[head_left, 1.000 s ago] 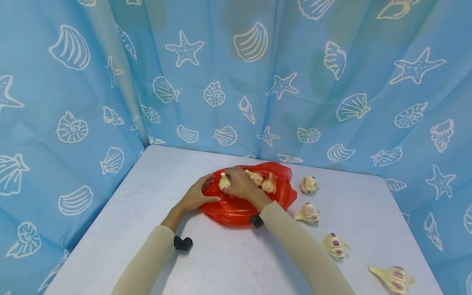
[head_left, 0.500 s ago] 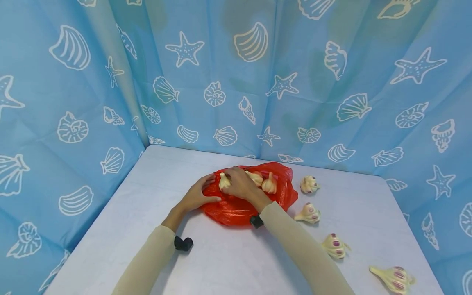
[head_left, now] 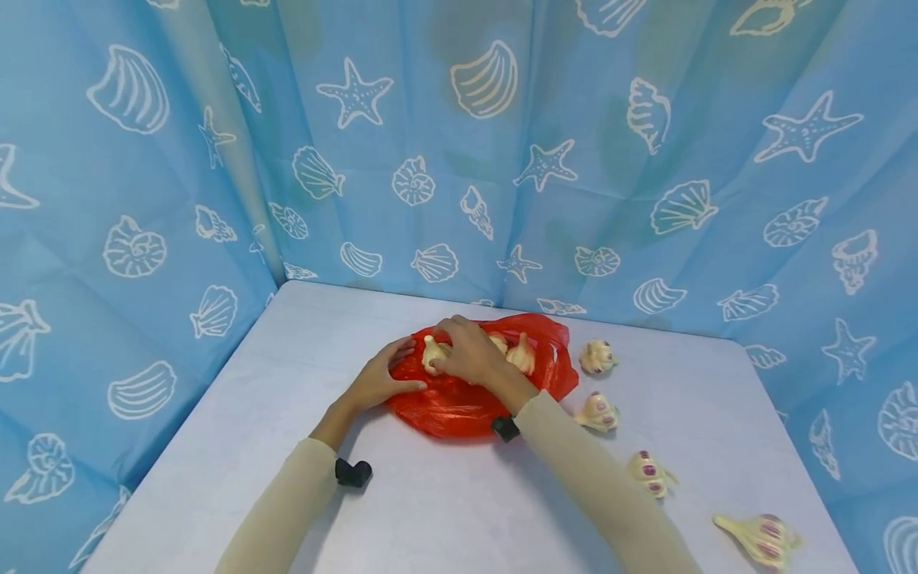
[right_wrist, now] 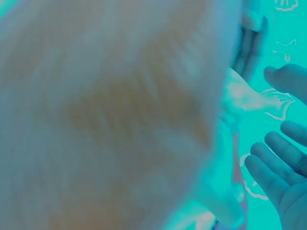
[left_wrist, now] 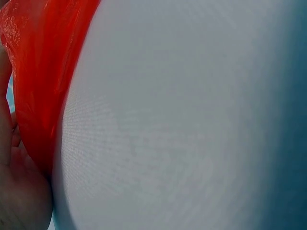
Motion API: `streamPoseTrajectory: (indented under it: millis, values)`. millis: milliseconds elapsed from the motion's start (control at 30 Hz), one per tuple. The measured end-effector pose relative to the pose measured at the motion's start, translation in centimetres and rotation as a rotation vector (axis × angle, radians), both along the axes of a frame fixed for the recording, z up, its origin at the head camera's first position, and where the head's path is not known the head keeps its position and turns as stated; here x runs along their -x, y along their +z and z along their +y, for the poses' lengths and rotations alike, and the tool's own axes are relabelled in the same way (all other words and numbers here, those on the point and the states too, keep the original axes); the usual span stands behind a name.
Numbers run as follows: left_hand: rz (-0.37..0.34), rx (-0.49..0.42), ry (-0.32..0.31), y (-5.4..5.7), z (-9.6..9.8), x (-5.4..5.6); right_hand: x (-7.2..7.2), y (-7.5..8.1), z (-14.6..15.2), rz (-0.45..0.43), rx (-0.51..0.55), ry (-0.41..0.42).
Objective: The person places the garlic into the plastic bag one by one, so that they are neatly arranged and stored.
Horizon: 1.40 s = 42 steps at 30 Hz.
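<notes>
A crumpled red plastic bag [head_left: 459, 410] lies on the table, its mouth turned up and several garlic bulbs inside. My left hand [head_left: 378, 379] rests against the bag's left side with thumb and fingers spread; in the left wrist view its palm [left_wrist: 24, 196] lies beside the red plastic. Over the bag's mouth is my right hand [head_left: 469, 351], just right of a pale garlic bulb [head_left: 433, 353]. The right wrist view, oddly tinted, shows the right fingers [right_wrist: 271, 177] extended and apart from a bulb's stem [right_wrist: 256, 99]. Another garlic bulb [head_left: 521, 356] sits to the right inside the bag.
Right of the bag, a curved row of loose garlic bulbs runs toward the front: a far bulb [head_left: 598, 356], a second bulb [head_left: 598, 412], a third bulb [head_left: 649, 473] and a long-stemmed bulb [head_left: 762, 538]. A blue shell-print curtain [head_left: 459, 199] surrounds the white table [head_left: 287, 343].
My right hand has risen slightly and shifted off the left bulb, which shows a little more. My left hand stays against the bag. The head view has moved slightly.
</notes>
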State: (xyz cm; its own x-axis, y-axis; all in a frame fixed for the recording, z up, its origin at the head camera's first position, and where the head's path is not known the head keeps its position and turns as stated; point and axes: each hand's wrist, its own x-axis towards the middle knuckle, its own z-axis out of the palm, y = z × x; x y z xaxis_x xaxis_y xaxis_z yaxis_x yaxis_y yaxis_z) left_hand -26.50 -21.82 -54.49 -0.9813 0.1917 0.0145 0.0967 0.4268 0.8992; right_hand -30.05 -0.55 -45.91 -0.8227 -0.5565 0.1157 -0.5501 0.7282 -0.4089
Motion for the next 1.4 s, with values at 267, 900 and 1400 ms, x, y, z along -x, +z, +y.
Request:
streamPoseTrajectory:
  millis: [267, 900, 1400]
  values:
    - [-0.016, 0.035, 0.005, 0.2, 0.1, 0.2, -0.3, 2.4, 2.2, 0.048, 0.037, 0.008]
    - [-0.019, 0.039, -0.027, 0.2, 0.0, 0.3, -2.2, 8.7, 12.9, 0.163, 0.039, -0.126]
    - [-0.017, 0.04, -0.032, 0.3, 0.0, 0.2, -4.8, 7.1, 23.4, 0.075, -0.085, -0.29]
